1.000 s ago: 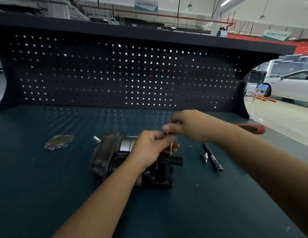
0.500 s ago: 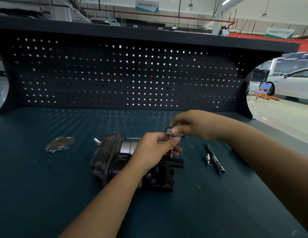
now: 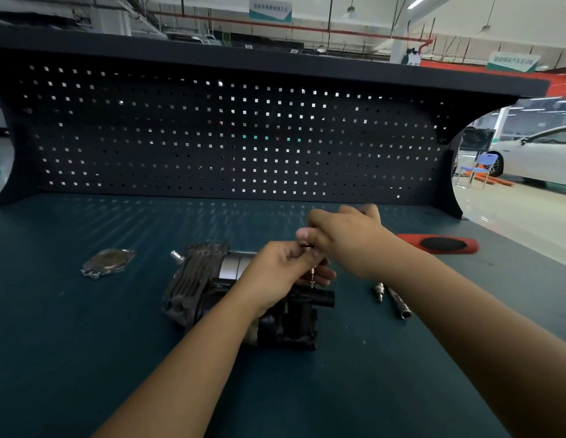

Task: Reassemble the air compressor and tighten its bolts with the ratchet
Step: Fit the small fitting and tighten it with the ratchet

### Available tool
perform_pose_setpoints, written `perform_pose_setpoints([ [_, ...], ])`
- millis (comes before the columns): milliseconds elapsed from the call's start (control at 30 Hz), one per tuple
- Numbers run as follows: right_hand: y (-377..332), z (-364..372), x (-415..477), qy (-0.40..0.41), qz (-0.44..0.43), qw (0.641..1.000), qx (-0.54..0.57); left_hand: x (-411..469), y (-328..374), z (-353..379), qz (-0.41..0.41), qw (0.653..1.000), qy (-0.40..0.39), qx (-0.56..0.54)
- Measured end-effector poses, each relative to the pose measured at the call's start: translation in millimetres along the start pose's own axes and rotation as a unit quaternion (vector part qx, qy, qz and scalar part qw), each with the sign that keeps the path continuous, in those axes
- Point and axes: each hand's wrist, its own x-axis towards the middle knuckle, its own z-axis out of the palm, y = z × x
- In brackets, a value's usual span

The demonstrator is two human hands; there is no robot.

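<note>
Well off to the left of my hands lies a flat metal cover plate [image 3: 107, 262]. Beneath my left hand [image 3: 275, 273] sits the air compressor [image 3: 209, 289] on the bench [image 3: 85, 358]. That hand pinches a small bolt [image 3: 312, 276], upright just above the compressor. My right hand [image 3: 348, 241], touching the left, curls round the bolt's top. Right of it lie a loose bolt [image 3: 379, 290], an extension bar [image 3: 398, 303] and, farther back, a red-handled tool [image 3: 439, 244].

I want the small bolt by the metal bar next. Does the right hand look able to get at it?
Probably yes: the small bolt lies uncovered on the bench near the right hand, which however pinches a long bolt.
</note>
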Motion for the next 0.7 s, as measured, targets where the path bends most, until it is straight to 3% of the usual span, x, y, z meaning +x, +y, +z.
perform_pose_setpoints([
  [167,23,13,-1,0.001,-0.058,0.961,0.269,-2,1,0,-0.002,1.0,-0.002,0.011],
  [300,33,22,5,-0.051,-0.026,0.948,0.312,-1,0,-1,0.002,1.0,0.002,0.016],
  [433,40,28,6,-0.115,-0.029,0.913,0.389,-1,0,0,0.004,1.0,0.002,0.023],
  [533,38,21,4,-0.061,0.01,0.944,0.325,0,-1,0,-0.002,0.999,0.009,0.037],
  [700,20,0,-7,0.004,0.104,0.989,0.108,0,-5,0,0.002,0.998,0.047,0.051],
])
